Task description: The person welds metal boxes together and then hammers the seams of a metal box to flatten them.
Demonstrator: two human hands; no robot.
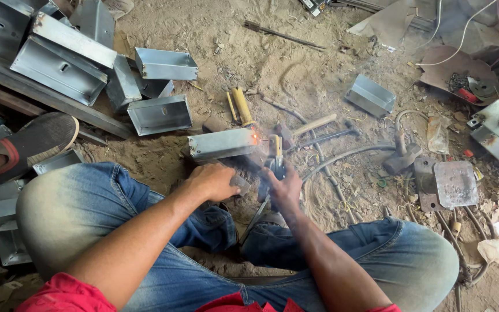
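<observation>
Nearest the camera, the person squats on sandy ground in blue jeans (88,214), both forearms reaching forward between the knees. The left hand (212,182) is curled shut, knuckles up, pressing just near of a galvanised sheet-metal box (222,143); whether it grips a scrap of metal beneath it I cannot tell. The right hand (284,188) is closed around the dark-and-yellow electrode holder (275,156), whose tip meets the box's right end, where an orange glow (255,137) and thin smoke show. The box lies on its side on the ground, directly beyond the hands, centre of the scene. To weld this seam well, I judge the box should be kept pinned so it cannot rock, the arc kept short and steady on the corner, and the holder's cable (342,155) left slack so it does not tug the tip. Just beyond lie a yellow-handled tool (241,106) and a wooden-handled hammer (313,124). To the left, open-topped metal boxes (160,114) sit in a loose heap, the two nearest showing bare interiors with nothing in them; longer channels (59,63) lean behind. Another sandalled foot (27,144) rests at the left edge. Far right, one more box (371,95) lies alone among rusty plates (454,184).
</observation>
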